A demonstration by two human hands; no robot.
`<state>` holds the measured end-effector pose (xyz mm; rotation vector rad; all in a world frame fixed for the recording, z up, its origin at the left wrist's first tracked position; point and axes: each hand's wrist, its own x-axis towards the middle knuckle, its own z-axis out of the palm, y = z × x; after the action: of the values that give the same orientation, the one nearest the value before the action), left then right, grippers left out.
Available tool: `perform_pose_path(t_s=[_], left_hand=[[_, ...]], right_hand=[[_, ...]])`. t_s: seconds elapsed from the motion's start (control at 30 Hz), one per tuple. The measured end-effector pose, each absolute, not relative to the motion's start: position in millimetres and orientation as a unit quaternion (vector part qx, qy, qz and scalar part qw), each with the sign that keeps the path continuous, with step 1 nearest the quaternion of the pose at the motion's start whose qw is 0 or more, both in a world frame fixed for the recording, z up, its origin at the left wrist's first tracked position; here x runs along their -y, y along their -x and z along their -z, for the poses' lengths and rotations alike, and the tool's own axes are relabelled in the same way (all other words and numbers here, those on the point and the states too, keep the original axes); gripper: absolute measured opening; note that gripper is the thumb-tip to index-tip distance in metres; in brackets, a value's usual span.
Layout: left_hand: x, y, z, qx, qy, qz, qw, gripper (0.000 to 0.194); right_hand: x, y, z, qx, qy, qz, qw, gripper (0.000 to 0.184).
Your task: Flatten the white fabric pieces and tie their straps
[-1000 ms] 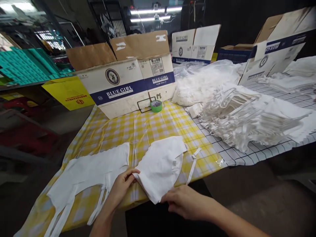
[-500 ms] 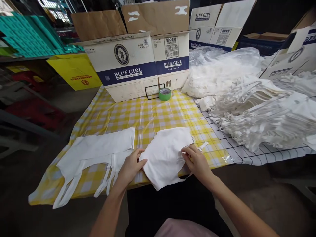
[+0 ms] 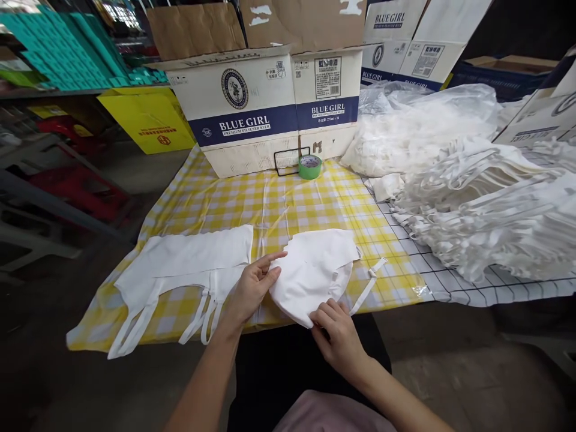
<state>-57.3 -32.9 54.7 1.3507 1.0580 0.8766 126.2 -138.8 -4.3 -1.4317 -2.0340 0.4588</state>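
A white bra top (image 3: 315, 264) lies partly folded near the front edge of the table. My left hand (image 3: 257, 288) pinches its left edge between thumb and fingers. At its lower edge, close to my lap, my right hand (image 3: 336, 335) is closed on the cloth. A thin strap with a small slider (image 3: 372, 273) sticks out to the right. To the left, a second white bra top (image 3: 189, 258) is spread flat, its straps hanging toward the table edge.
A yellow checked cloth (image 3: 216, 198) covers the table. Behind stand a Blue Girl carton (image 3: 252, 99) and a roll of green tape (image 3: 310, 168). On the right are a pile of white garments (image 3: 486, 210) and a clear plastic bag (image 3: 423, 132). A yellow bag (image 3: 146, 120) is at back left.
My right hand has moved from the top's right side down to its lower edge. My left hand has shifted up along the left edge. The strap now lies out to the right.
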Motion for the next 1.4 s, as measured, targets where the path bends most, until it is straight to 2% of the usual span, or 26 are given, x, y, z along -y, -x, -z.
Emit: perform_pose_path(t_s=[0.13, 0.43, 0.63, 0.73, 0.9, 1.1, 1.17, 1.4], left_hand=[[35, 56, -51, -0.459, -0.571, -0.386, 0.561, 0.044], [45, 66, -33, -0.54, -0.573, -0.328, 0.521, 0.043], [51, 80, -30, -0.56, -0.585, -0.288, 0.511, 0.054], [53, 83, -32, -0.583, -0.602, -0.262, 0.478, 0.057], [55, 82, -35, -0.631, -0.606, -0.22, 0.432, 0.044], [51, 78, -39, -0.623, -0.672, -0.187, 0.355, 0.018], [50, 78, -39, -0.616, -0.683, -0.19, 0.343, 0.015], [49, 87, -39, -0.592, -0.623, -0.247, 0.449, 0.021]], right_hand=[[145, -137, 4, 0.764, 0.538, -0.144, 0.326, 0.013], [154, -131, 13, 0.86, 0.447, -0.079, 0.235, 0.015], [156, -129, 10, 0.867, 0.425, -0.116, 0.232, 0.014], [153, -135, 8, 0.834, 0.475, -0.127, 0.25, 0.014], [142, -153, 7, 0.733, 0.59, -0.143, 0.307, 0.014], [133, -173, 5, 0.691, 0.628, -0.126, 0.336, 0.012], [130, -179, 4, 0.681, 0.638, -0.118, 0.338, 0.013], [115, -195, -4, 0.659, 0.653, -0.095, 0.362, 0.014]])
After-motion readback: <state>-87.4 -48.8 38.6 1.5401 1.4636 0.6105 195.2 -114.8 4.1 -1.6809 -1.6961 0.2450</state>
